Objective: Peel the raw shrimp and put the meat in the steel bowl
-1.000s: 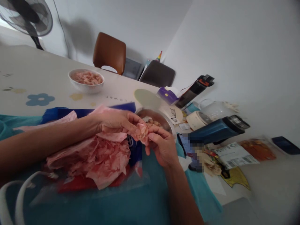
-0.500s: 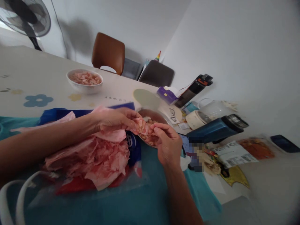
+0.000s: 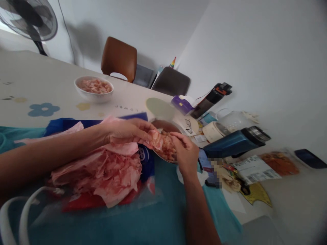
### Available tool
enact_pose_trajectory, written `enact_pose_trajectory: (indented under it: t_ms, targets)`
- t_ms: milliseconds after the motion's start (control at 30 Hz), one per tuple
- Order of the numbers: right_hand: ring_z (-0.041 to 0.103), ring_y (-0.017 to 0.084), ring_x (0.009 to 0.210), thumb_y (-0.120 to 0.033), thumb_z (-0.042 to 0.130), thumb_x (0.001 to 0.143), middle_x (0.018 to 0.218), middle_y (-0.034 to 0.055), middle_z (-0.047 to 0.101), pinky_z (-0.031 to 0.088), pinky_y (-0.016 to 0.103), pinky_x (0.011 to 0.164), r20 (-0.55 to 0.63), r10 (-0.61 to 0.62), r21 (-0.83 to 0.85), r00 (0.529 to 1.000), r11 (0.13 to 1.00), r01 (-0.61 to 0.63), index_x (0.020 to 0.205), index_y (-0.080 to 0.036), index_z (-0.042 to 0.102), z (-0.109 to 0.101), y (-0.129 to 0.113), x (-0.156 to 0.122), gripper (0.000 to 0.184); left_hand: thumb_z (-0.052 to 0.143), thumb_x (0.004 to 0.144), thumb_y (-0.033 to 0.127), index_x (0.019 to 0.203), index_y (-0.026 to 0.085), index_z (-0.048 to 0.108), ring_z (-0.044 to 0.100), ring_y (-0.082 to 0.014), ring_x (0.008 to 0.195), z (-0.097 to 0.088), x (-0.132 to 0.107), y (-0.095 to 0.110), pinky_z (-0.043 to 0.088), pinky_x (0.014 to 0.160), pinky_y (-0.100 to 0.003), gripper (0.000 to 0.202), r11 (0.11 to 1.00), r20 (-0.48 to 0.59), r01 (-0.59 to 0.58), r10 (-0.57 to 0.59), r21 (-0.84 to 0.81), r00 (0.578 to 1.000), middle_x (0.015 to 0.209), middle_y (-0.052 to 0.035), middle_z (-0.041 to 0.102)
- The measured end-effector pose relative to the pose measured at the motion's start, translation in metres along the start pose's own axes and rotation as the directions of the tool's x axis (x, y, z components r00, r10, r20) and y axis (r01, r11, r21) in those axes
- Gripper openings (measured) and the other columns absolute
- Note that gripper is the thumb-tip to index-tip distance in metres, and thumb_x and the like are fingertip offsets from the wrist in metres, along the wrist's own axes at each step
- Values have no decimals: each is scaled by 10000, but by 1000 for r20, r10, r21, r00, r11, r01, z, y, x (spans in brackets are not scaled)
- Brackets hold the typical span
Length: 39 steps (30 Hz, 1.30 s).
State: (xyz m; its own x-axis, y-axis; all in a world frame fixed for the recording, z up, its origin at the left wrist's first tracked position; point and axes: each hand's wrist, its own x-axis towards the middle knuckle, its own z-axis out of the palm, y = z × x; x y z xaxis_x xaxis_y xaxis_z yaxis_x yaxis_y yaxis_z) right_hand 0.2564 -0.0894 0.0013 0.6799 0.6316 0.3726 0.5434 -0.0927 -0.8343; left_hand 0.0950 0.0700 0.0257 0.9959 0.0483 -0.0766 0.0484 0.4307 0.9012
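My left hand pinches a soft, pale pink crumpled piece between its fingertips at the near side of a round bowl. Small pinkish-tan pieces fill part of that bowl. Over its right side hangs my right hand, thumb and fingers drawn together; whatever may be between them is too small to make out. Below my left forearm lies a heap of thin, crumpled pink sheets, on a blue and red plastic bag.
A white bowl of pink pieces stands farther back on the table. At the right are a blue bottle, a dark bottle, a purple tissue pack, a phone and a packet of orange food. Chairs stand behind.
My right hand has moved slightly right, away from the pink piece that both hands' fingers were at. My left hand keeps the piece. The view has shifted slightly.
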Motion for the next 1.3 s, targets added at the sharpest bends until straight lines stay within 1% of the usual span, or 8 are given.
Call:
enact_pose_trajectory:
  t_ms: [167,333,467,600,767,1067,1167,1300]
  targets:
    - [706,220,911,-297,624,812,927,48,764,522,411,887,4,29,51,1000,998,-29,1092,-212,687,2,4,0,299,742,758,102,916,130,670,666,-142,848,4,0,-2,521,822,-288,176,999,-64,14,-12,30,998,869,-40,695]
    - [691,208,932,-363,645,834,978,40,755,524,386,894,4,26,109,1000,994,-27,967,-236,734,1,-5,-5,204,760,752,108,927,138,663,666,-114,795,2,3,-7,520,787,-260,202,1000,-104,-16,17,16,994,861,-17,694]
    - [673,158,661,-477,683,804,813,16,740,559,304,647,227,201,292,953,920,-263,890,-235,751,2,-19,-13,266,769,744,120,871,130,651,645,-99,759,0,5,-8,498,769,-250,174,998,-121,-58,60,18,991,810,-3,679]
    - [626,119,537,-395,776,709,648,-9,696,530,242,530,395,284,361,873,826,-432,848,-212,745,6,-26,-16,231,763,737,141,860,123,657,625,-106,745,2,5,-7,468,710,-244,164,992,-141,-86,98,89,985,822,-22,692]
    - [625,117,529,-330,786,670,628,-9,691,535,233,500,396,289,422,871,786,-453,793,-196,737,7,-27,-16,188,771,733,147,867,133,665,616,-104,729,3,5,-8,452,671,-243,172,992,-153,-85,98,92,983,817,-13,696]
    - [578,96,479,-248,703,669,587,-36,642,510,217,442,351,271,530,896,732,-429,681,-192,652,17,-33,-22,76,768,769,128,909,130,672,678,-126,813,3,2,-9,524,761,-253,170,1000,-30,-27,27,-14,999,856,-37,712]
    - [533,83,438,-243,692,670,554,-48,603,479,204,406,392,281,581,876,662,-473,675,-191,634,19,-33,-23,79,789,750,129,904,135,671,683,-128,812,3,2,-10,538,773,-250,194,996,16,-46,47,-72,999,846,-35,712]
    - [541,88,453,-242,715,659,556,-38,607,471,199,409,436,291,610,851,600,-518,687,-182,638,19,-32,-21,102,767,780,164,922,139,670,681,-140,811,5,0,-5,554,717,-242,174,999,-23,-40,39,-21,999,877,-41,701]
